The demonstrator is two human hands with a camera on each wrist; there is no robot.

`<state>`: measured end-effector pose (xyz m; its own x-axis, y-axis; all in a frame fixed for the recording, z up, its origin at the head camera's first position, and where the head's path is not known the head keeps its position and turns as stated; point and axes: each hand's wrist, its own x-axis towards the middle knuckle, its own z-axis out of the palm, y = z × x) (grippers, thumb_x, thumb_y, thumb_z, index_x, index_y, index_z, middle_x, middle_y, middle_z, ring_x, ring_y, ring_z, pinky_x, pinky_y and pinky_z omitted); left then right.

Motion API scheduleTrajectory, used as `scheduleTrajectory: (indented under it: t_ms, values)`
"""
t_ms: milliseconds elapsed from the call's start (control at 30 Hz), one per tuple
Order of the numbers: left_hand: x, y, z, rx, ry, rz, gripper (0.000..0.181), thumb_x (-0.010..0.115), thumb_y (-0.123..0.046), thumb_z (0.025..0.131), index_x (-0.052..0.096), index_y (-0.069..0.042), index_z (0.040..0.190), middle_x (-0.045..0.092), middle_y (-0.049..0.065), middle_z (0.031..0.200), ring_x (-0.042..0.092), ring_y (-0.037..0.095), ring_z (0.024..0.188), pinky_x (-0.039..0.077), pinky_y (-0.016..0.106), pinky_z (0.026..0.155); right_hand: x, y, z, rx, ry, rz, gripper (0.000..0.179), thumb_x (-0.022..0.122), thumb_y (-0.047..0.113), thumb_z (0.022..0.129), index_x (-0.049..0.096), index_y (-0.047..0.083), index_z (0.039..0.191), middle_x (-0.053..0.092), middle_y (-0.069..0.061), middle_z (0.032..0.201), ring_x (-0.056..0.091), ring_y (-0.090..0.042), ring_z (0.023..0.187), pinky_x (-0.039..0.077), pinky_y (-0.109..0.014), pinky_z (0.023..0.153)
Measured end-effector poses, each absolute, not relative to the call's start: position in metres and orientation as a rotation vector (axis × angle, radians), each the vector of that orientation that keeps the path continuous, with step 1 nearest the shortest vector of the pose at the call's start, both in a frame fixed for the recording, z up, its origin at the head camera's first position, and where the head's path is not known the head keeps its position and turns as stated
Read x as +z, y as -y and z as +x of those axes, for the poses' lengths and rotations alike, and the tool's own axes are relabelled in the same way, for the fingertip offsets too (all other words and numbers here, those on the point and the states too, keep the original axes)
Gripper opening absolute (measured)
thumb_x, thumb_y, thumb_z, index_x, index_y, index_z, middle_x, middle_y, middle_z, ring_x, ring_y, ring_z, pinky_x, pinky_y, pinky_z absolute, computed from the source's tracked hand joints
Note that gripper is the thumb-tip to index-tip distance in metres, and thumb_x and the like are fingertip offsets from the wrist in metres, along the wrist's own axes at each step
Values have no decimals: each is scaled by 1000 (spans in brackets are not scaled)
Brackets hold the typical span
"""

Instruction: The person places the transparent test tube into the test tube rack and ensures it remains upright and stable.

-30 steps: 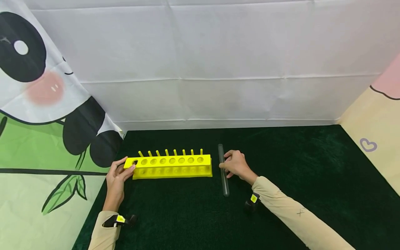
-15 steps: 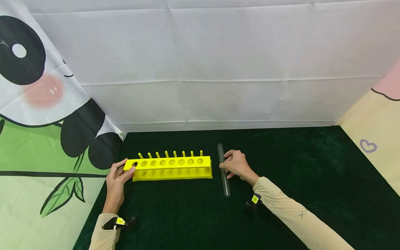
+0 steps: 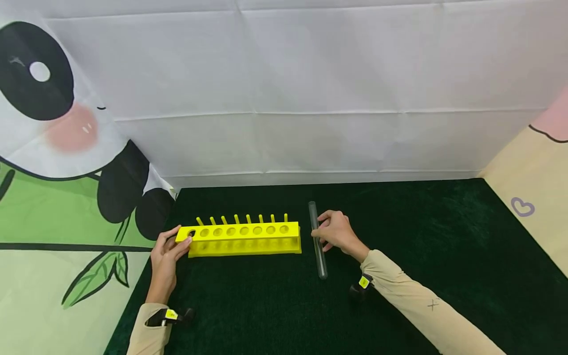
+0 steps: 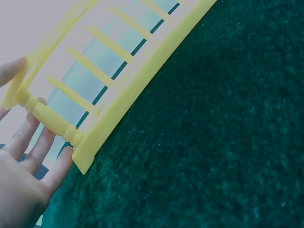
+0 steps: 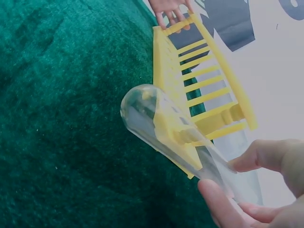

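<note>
A yellow test tube rack (image 3: 239, 237) stands on the dark green cloth, with a row of round holes on top and pegs along its back. My left hand (image 3: 164, 264) grips its left end, thumb on the top plate; in the left wrist view the fingers lie against the end post. Just beyond the rack's right end, my right hand (image 3: 339, 231) pinches a clear glass test tube (image 3: 320, 259) between thumb and fingers. The right wrist view shows the tube's rounded end (image 5: 142, 107) pointing away from the hand, in front of the rack. I see nothing inside the tube.
Dark green cloth (image 3: 421, 231) covers the table. A white sheet (image 3: 328, 143) hangs behind its back edge. To the left is a panda-print curtain (image 3: 71, 207), and to the right a cream and pink one (image 3: 541, 197).
My right hand and the test tube have shifted very slightly toward the back of the table. The left hand and the rack stay where they were.
</note>
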<state>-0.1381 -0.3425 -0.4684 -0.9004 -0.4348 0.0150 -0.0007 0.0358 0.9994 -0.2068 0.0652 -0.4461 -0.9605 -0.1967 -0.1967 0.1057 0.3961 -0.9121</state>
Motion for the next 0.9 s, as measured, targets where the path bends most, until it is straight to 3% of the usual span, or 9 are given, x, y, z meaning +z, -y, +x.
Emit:
scheduleTrajectory:
  t_ms: [900]
  values:
    - [-469, 345, -140, -1922, 2001, 479, 42, 68, -16, 88, 54, -12, 128, 58, 4, 119, 59, 13, 100, 49, 14, 82, -425, -63, -204, -1635, -2358, -146, 49, 73, 4, 77, 52, -1, 120, 62, -13, 88, 64, -23, 66, 56, -36, 50]
